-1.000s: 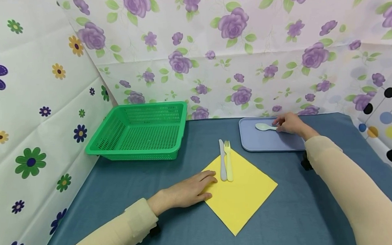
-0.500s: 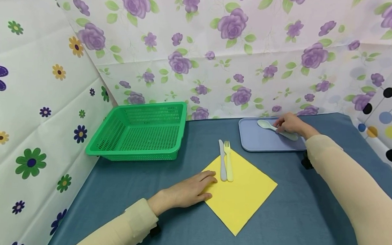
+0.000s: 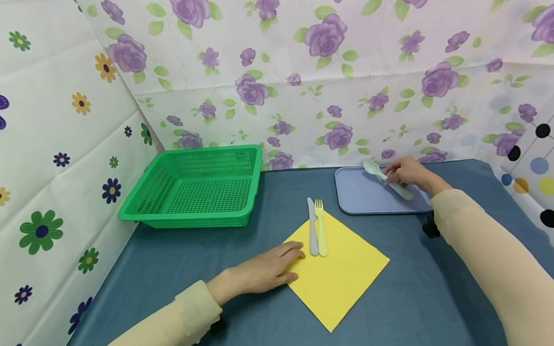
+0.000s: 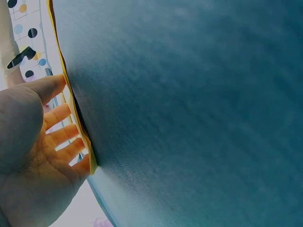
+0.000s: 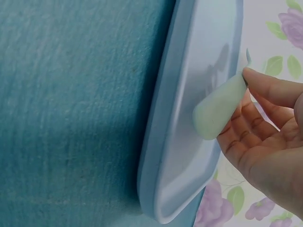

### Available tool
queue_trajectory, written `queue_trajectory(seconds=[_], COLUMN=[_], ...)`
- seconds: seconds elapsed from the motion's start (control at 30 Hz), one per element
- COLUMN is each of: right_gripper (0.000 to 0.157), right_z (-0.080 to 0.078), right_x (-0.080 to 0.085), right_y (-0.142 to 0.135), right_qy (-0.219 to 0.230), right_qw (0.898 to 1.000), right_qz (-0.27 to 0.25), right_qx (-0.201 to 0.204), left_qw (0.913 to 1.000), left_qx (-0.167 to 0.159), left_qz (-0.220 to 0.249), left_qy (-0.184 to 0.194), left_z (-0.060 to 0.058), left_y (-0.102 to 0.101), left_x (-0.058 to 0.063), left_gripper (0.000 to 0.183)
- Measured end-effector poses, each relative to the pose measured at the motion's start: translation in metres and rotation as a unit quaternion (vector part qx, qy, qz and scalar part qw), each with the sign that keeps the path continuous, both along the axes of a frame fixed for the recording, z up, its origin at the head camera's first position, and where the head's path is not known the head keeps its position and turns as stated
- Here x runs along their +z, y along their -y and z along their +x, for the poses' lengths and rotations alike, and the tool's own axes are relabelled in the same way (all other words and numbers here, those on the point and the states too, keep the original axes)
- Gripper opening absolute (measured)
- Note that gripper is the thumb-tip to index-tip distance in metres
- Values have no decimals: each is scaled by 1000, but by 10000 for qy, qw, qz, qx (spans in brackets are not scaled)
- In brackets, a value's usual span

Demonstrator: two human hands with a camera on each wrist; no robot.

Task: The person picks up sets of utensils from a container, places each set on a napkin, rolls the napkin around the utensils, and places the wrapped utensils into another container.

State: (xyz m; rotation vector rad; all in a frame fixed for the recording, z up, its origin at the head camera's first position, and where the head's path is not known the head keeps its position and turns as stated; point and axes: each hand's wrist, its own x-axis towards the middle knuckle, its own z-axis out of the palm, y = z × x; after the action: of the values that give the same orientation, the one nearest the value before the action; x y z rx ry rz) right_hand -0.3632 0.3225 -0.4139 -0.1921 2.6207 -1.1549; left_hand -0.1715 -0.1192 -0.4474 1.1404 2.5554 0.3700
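Note:
A pale mint spoon (image 3: 401,191) is pinched between the thumb and fingers of my right hand (image 3: 411,173), over the lavender tray (image 3: 354,198). Its bowl points to the back left in the head view. The right wrist view shows the thick handle end of the spoon (image 5: 218,111) tilted above the tray floor. My left hand (image 3: 266,268) rests with spread fingers on the left corner of a yellow napkin (image 3: 342,277). Beside those fingertips, a grey knife (image 3: 312,230) and a yellow fork (image 3: 322,230) lie side by side on the napkin, their upper ends past its edge.
A green perforated basket (image 3: 211,219) stands at the back left of the blue tablecloth (image 3: 187,261). Flower-patterned cloth hangs along the back (image 3: 260,121) and left sides. A dotted cloth (image 3: 540,177) is on the right.
The spoon has swung in my right hand: its bowl now points farther toward the back and its handle end shows toward the front right. My left hand stays on the napkin.

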Motion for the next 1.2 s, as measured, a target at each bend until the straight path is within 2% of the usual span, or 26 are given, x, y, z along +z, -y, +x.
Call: queue_trajectory(seconds=[0.47,0.7,1.0,1.2], right_gripper=[37,46,50,50], right_z=[6,9,11,20], right_x=[9,12,17,18], right_y=[2,4,13,26], right_qy=[203,334,529,633], right_qw=[9979,9963,9928,9906], right_qz=[-607,-786,-1078,-1212], right_qx=[-94,-90,-43,-34], left_qw=[10000,10000,9999,9999], left_qx=[-40,-57,-64,-72], left_qz=[-14,-44,-86,-91], left_qy=[-8,37,27,5], left_z=[-1,-1,-1,-2], left_y=[1,2,2,2], left_x=[1,2,1,1], left_gripper=[48,49,48,48])
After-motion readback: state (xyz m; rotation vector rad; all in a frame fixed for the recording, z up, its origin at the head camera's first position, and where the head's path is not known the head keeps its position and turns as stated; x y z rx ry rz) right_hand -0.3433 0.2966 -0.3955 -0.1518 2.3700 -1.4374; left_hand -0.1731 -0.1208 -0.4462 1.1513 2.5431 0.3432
